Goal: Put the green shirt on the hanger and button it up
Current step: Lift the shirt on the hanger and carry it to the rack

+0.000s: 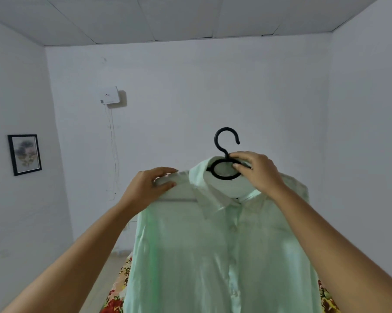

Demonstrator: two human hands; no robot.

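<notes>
Shirt [213, 256] on hanger [226, 141]; picture [24, 154], wall box [110, 95] left; bedspread [116, 297] below

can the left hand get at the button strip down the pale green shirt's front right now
Probably yes. The button strip of the pale green shirt faces the person uncovered. The left hand grips its shoulder, but the right hand holds the black plastic hanger, so it could let go.

Shirt [213, 256] hangs on the black hanger [224, 154], held up before the white wall. Right hand [256, 171] pinches the hanger's ring; left hand [150, 185] grips the shirt's shoulder. Placket looks closed, floral bed [117, 297] below.
</notes>
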